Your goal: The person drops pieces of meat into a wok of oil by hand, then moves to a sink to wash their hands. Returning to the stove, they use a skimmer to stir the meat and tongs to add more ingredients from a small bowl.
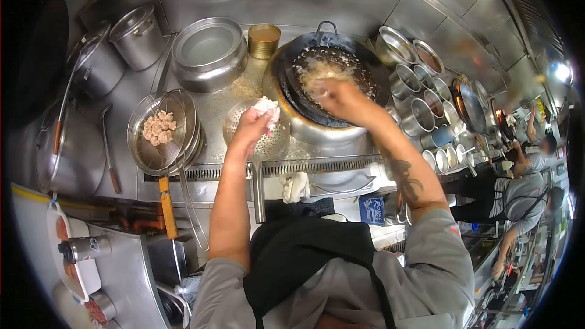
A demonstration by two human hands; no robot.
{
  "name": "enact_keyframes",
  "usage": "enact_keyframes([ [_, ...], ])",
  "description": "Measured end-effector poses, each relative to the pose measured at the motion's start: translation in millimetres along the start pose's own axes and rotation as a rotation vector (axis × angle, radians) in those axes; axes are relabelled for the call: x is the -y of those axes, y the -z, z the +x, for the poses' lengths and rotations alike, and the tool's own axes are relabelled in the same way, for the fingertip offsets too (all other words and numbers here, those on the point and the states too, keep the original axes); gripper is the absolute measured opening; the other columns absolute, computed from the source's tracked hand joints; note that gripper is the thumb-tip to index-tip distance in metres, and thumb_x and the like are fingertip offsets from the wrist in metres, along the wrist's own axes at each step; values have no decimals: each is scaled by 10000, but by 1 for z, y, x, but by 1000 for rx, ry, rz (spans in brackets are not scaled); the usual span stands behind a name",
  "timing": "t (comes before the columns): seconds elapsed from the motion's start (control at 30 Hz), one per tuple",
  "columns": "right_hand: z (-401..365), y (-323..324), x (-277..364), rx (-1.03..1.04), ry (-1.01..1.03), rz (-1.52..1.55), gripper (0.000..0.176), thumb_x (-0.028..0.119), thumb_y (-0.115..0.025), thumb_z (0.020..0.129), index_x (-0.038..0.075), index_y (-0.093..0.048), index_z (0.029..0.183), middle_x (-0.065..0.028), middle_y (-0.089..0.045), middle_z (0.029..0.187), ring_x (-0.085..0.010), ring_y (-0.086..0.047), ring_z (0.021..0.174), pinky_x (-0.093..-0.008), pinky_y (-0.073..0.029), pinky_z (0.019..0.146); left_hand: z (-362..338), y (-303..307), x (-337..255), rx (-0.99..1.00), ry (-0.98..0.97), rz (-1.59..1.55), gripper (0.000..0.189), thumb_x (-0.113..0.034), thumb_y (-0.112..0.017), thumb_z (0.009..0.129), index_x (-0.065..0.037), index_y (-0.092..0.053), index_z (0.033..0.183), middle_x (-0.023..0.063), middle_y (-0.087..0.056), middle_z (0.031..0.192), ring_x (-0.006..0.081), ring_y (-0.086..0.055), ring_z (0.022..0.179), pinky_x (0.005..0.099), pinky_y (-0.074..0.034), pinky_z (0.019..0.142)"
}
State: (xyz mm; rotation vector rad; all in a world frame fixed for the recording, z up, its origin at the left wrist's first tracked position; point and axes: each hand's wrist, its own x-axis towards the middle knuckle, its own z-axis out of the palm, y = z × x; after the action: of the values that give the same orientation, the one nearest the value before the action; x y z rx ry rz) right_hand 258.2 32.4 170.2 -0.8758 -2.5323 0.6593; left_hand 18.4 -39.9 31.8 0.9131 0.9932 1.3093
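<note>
My left hand (248, 129) is closed around a soft white, floury-looking lump (267, 108), whose exact kind I cannot make out. It is above a perforated metal ladle (268, 146), whose handle points toward me. Over the black wok (379, 79) reaches my right hand (338, 99); its fingers are smeared by motion, so I cannot see whether they hold anything. Foaming oil (320, 68) with small pale bits bubbles in the wok just beyond those fingers. Left of my hands, pale browned chunks (159, 128) lie in a wire strainer (138, 149).
A wide steel pot (204, 73) and an open tin (264, 45) stand behind my left hand. Lidded pots (137, 39) line the far left. Several steel containers (419, 116) crowd the right. A folded cloth (295, 187) lies at the front edge. Other people (518, 198) work farther right.
</note>
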Motion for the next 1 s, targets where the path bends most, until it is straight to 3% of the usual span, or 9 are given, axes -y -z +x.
enact_keyframes([
  [0.1, 24, -54, 8, 62, 63, 100, 385, 184, -619, 855, 13, -559, 1194, -159, -601, 965, -201, -594, 802, -316, -489, 689, -4, -20, -15, 10, 8, 170, 197, -154, -559, 901, -87, -600, 1082, -30, -618, 829, 34, -517, 619, 190, -405, 477],
  [0.2, 40, -87, 10, -16, 279, 82, 322, 175, -605, 868, -1, -579, 1136, -130, -613, 880, -174, -580, 752, -314, -487, 663, -8, -26, -13, 20, -172, 173, 176, -164, -563, 890, -101, -610, 1047, -56, -580, 755, 4, -477, 580, 165, -358, 447],
  [0.33, 50, -89, 9, 124, -105, 423, 171, 110, -533, 905, -18, -589, 1003, -39, -609, 718, -119, -565, 598, -272, -470, 545, -9, -16, -11, -3, -149, 190, 189, -141, -546, 886, -84, -586, 1062, -50, -581, 769, 10, -479, 583, 173, -361, 450],
  [0.47, 50, -97, -3, 12, -311, 937, 181, 70, -493, 911, -22, -569, 1047, -59, -621, 814, -98, -567, 610, -233, -477, 525, -12, -13, -8, -40, -115, 46, 224, -126, -551, 883, -65, -559, 1098, -25, -604, 838, 24, -501, 612, 178, -383, 467],
  [0.57, 48, -102, -7, 63, -318, 963, 200, 83, -478, 917, -13, -563, 1071, -68, -616, 843, -102, -574, 641, -231, -479, 532, -14, -9, -5, -25, -111, 46, 233, -113, -559, 884, -54, -551, 1110, -3, -612, 894, 23, -520, 652, 176, -404, 480],
  [0.67, 44, -96, -2, 121, -288, 926, 233, 120, -476, 922, 4, -555, 1108, -45, -608, 848, -98, -576, 666, -239, -496, 559, -21, -14, -19, -35, -55, 198, 242, -90, -552, 878, -39, -549, 1114, 6, -614, 917, 47, -540, 706, 190, -443, 568],
  [0.77, 45, -97, 3, 132, -303, 814, 215, 156, -479, 921, -1, -580, 1026, -84, -607, 789, -171, -586, 643, -313, -497, 587, -7, -10, 2, -24, -251, 225, 243, -85, -552, 868, -25, -548, 1104, 13, -612, 931, 76, -545, 750, 216, -450, 664],
  [0.87, 48, -110, -10, 90, 48, 193, 226, 164, -505, 884, -38, -599, 928, -206, -604, 730, -326, -591, 650, -398, -484, 636, -4, -7, 4, -9, -407, 432, 216, -86, -529, 870, -20, -548, 1075, 15, -602, 916, 97, -543, 780, 235, -440, 729],
  [1.0, 42, -111, -8, -41, 144, 60, 240, 178, -484, 916, -29, -545, 813, -186, -545, 696, -316, -543, 612, -396, -440, 616, -1, -4, 8, -82, -335, 421, 192, -101, -485, 884, -26, -542, 1050, 17, -586, 879, 88, -536, 767, 230, -438, 692],
])
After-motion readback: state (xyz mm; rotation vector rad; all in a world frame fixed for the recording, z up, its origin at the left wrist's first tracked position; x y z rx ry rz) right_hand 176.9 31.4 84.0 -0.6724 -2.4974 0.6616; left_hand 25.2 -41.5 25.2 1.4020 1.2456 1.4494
